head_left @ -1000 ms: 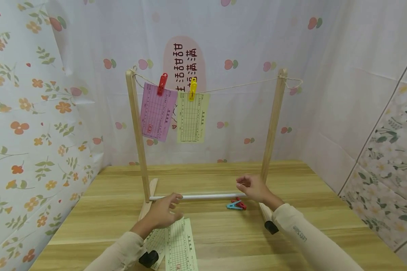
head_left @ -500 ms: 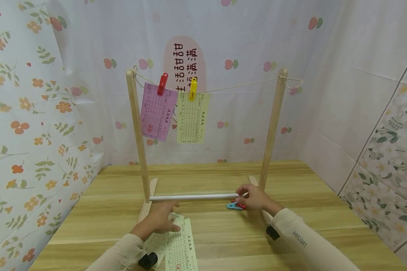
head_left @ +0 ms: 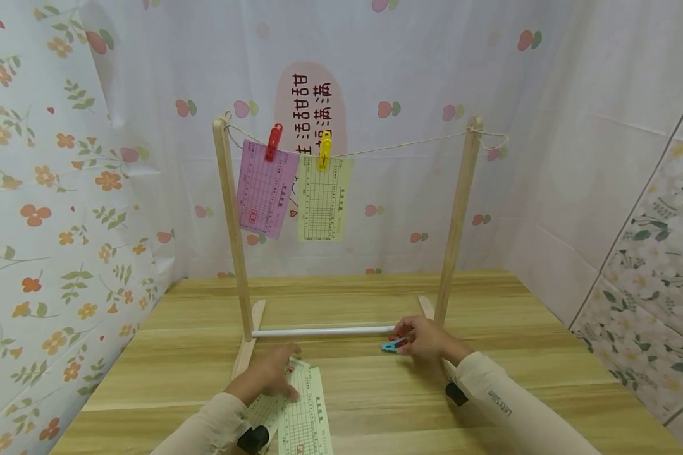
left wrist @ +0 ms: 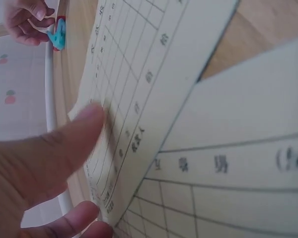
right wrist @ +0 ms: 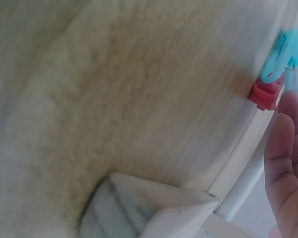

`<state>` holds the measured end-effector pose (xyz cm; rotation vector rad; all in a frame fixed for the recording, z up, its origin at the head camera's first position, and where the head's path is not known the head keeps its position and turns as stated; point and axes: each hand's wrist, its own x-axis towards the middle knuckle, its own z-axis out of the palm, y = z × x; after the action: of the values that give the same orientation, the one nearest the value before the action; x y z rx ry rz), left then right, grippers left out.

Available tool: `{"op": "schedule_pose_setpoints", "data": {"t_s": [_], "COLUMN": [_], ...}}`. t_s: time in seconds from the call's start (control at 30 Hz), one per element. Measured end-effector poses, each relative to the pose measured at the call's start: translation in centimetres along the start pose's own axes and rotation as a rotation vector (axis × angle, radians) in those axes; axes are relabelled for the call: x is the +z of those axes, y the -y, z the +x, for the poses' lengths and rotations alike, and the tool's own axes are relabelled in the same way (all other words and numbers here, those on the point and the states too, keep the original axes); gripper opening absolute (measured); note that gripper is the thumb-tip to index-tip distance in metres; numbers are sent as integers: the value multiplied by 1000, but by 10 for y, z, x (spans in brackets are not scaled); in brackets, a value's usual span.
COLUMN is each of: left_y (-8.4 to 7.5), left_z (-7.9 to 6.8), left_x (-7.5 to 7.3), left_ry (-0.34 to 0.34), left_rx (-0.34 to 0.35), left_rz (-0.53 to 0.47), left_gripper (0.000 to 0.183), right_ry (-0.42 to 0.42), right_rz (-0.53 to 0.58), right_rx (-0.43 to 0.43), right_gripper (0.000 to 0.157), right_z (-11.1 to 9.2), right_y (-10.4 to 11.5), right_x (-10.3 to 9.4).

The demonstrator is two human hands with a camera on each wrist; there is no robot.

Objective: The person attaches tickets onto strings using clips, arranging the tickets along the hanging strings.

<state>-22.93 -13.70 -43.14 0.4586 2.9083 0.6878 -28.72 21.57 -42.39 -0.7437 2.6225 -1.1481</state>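
My left hand (head_left: 266,374) is low over two pale green printed slips near the front. Its thumb lies against the top slip (left wrist: 134,84), with fingers at the slip's edge in the left wrist view. A second slip (left wrist: 248,183) partly overlaps with it. My right hand (head_left: 429,339) reaches to a light blue clothespin (right wrist: 283,57) and a red clothespin (right wrist: 264,94), which lie together on the table. Its fingertips are right at the blue one, fingers fairly straight; the thumb is hidden in the right wrist view.
A wooden frame has two posts (head_left: 458,221), a white bar (head_left: 324,332) and a sagging string (head_left: 401,146). From the string hang a pink slip (head_left: 266,193) under a red clothespin (head_left: 273,142) and a pale green slip (head_left: 321,205) under a yellow clothespin (head_left: 325,150).
My right hand has come down from above the white bar to the clothespins. My left hand has lowered from near the bar onto the loose slips.
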Motion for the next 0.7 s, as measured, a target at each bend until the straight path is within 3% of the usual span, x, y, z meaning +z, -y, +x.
{"op": "schedule_pose_setpoints", "data": {"t_s": [0.7], "left_y": [-1], "left_z": [0], "left_x": [2], "left_ry": [-24], "left_rx": [71], "left_rz": [12], "left_gripper": [53], "right_ry": [12], "right_rz": [-82], "right_rx": [-15], "right_gripper": [30], "right_z": [2], "right_y": [0], "right_x": [6]}}
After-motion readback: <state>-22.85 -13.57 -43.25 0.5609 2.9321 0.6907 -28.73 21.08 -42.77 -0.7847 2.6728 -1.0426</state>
